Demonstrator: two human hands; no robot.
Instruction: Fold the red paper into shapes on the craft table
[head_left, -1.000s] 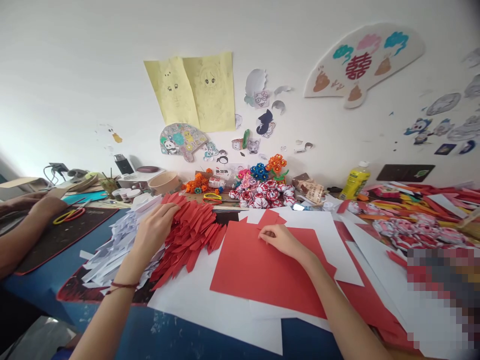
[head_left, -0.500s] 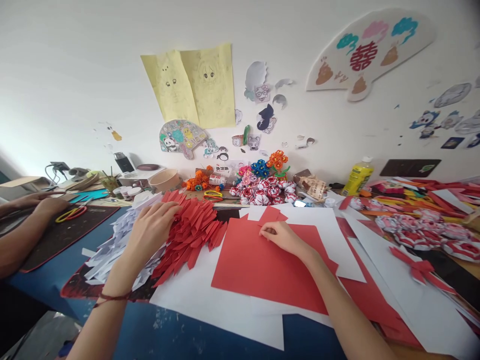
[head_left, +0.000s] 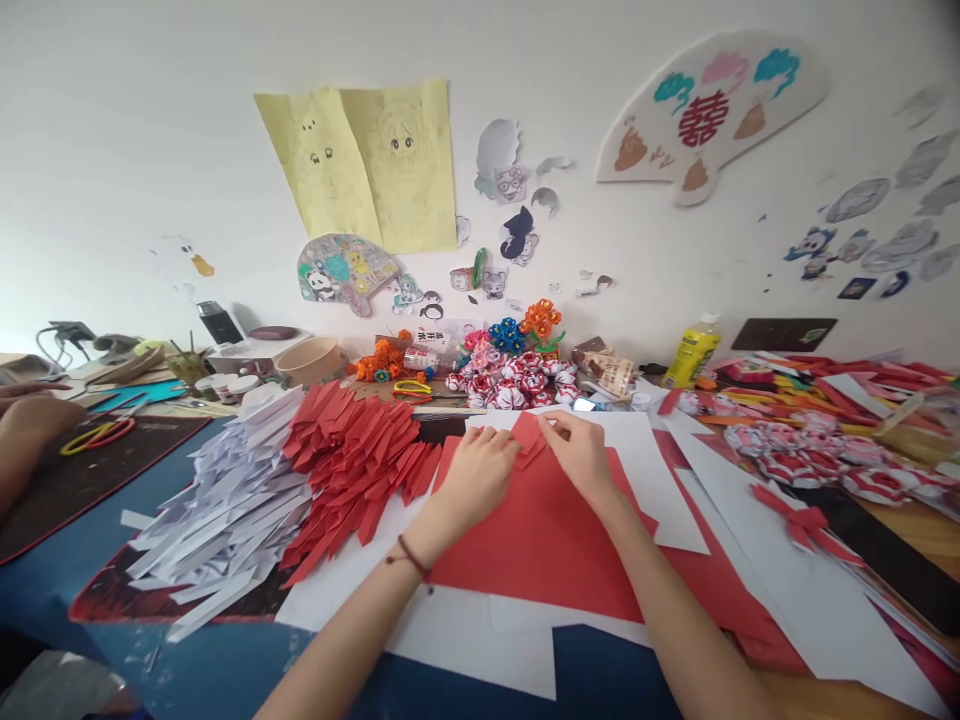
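Observation:
A large red paper sheet lies over white sheets in front of me. Above its far part my left hand is closed, fingers curled down; whatever it holds is hidden. Just to its right, my right hand pinches at the edge of small folded red paper pieces, thumb and finger together. Left of my hands are a heap of folded red strips and, beside it, a heap of folded white strips.
Another person's hand is at the far left, near yellow-handled scissors. Red and white paper flowers stand behind the sheet, with a yellow bottle farther right. A black phone-like slab lies at the right.
My left hand has moved right, from the red strip heap to above the red sheet beside my right hand. My right hand has shifted slightly up. The view has turned a little right.

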